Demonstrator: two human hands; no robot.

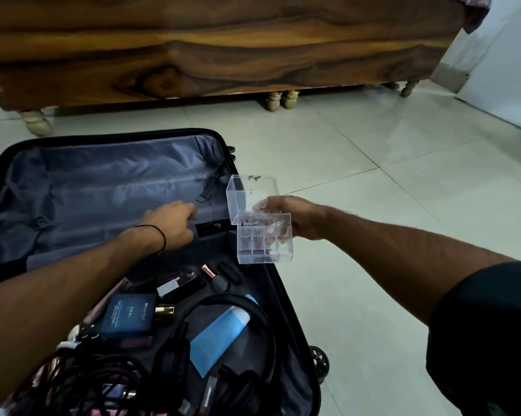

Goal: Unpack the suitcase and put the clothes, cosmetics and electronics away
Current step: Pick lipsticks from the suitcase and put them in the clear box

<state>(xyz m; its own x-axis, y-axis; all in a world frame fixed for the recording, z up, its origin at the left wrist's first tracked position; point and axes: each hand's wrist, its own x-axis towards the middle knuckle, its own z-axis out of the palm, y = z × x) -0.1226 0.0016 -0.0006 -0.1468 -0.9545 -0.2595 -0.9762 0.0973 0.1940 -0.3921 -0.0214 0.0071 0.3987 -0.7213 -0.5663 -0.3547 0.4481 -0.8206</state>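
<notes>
A black suitcase lies open on the tiled floor, its far half lined in grey and bare. The near half holds a blue perfume box, a blue tube, lipsticks, black headphones and tangled black cables. My right hand grips a clear plastic organiser box with its lid flipped up, just past the suitcase's right edge. My left hand reaches into the middle of the suitcase, fingers curled at a small black object by the hinge; whether it grips it is hidden.
A wooden bed frame on turned legs runs across the back, close behind the suitcase. A white wall or door stands at the far right. Pale floor tiles spread to the right of the suitcase.
</notes>
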